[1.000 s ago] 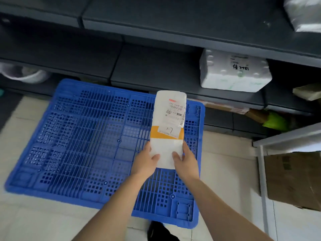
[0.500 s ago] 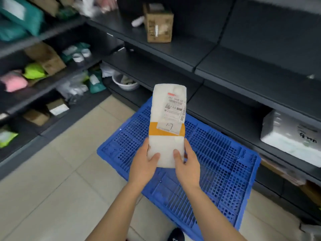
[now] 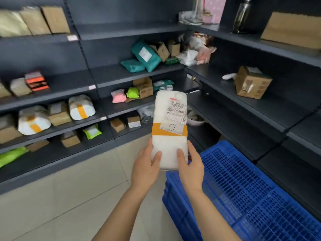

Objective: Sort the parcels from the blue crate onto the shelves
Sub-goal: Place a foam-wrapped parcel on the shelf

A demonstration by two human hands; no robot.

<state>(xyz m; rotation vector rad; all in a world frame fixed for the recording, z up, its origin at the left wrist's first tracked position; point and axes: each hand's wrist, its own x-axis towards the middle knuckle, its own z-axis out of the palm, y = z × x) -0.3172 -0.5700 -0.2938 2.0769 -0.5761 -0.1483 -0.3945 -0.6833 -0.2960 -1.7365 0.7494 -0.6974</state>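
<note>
White parcel [image 3: 169,136] held by left hand [image 3: 145,168], right hand [image 3: 192,168], blue crate [image 3: 243,188] below, shelves [image 3: 111,73] ahead

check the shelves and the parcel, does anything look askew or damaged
Nothing looks damaged. The white parcel, held by the left hand and right hand, seems intact. The cardboard box on the right shelf sits skewed to the shelf edge, and the corner bags lie in a loose heap.

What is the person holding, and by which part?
A white, orange-banded parcel, held by its lower end: the left hand and right hand hold either side, thumbs on its front.
</note>
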